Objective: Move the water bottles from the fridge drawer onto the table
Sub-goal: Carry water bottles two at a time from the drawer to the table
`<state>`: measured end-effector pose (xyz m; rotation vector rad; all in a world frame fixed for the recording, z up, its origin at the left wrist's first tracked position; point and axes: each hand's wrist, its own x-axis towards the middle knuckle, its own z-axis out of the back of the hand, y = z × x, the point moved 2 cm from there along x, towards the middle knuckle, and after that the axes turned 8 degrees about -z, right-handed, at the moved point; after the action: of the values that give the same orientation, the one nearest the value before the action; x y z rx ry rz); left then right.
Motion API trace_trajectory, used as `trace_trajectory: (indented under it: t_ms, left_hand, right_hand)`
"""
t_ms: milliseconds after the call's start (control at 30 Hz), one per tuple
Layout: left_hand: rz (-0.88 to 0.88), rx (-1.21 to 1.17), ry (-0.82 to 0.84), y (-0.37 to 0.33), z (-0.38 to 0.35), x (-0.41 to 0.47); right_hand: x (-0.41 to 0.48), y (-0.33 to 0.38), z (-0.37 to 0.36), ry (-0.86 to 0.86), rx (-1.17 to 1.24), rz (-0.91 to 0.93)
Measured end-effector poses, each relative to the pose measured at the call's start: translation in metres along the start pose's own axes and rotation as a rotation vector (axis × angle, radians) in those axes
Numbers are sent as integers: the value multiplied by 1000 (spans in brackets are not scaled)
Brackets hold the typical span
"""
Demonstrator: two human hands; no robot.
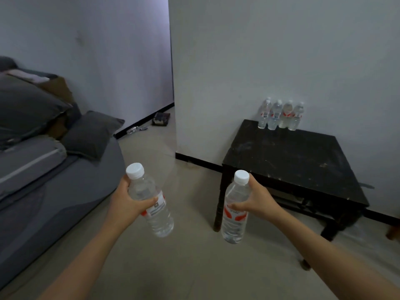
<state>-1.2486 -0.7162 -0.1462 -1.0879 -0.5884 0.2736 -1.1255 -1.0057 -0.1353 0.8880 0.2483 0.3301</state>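
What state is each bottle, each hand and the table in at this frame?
left hand: grips the left bottle at its middle
left bottle: capped, tilted, in the air
right hand: grips the right bottle at its upper half
right bottle: capped, nearly upright, in the air
four bottles: upright, in a row at the table's far edge
table: stands against the wall, top smeared

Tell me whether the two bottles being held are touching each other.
Apart: in the head view, floor shows between the left bottle and the right bottle.
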Motion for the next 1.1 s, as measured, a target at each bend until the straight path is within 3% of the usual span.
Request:
trace_trajectory:
  t_ms: [200,700,933,1100]
  left_hand:
    - [24,-21,0,44,10,76]
    - [-114,-109,97,130,81,322]
    - [-65,-148,175,165,57,384]
    - [-49,-144,271,171,-1,437]
  right_hand:
    - [75,18,-28,-4,-44,-12]
    - [244,113,-128,-162,-29,-167]
    - [293,114,-142,-185,-59,-257]
    - [340,88,-128,-223,-49,-344]
